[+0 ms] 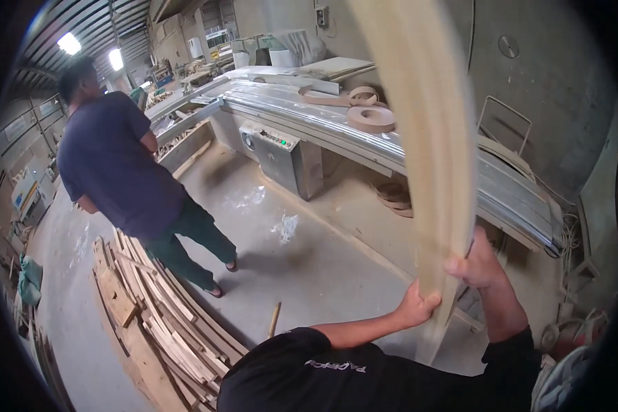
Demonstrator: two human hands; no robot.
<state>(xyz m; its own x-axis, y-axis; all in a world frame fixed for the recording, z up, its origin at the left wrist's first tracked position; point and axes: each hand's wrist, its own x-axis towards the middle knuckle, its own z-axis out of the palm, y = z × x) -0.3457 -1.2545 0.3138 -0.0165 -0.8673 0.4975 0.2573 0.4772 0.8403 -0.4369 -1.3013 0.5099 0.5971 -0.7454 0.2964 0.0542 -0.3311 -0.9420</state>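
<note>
A long pale wooden board rises upright in front of me, running from near my chest past the top of the view. Its upper part is blurred. My left hand is closed round its left edge near the lower end, thumb on the near face. A little higher, my right hand grips the right edge, with its thumb also on the face. The fingers behind the board are partly hidden.
A long metal-topped machine with a control box crosses behind the board, carrying a tan abrasive-like roll. A person in a dark shirt stands at left. Several wooden strips lie piled on the floor; a stick is nearby.
</note>
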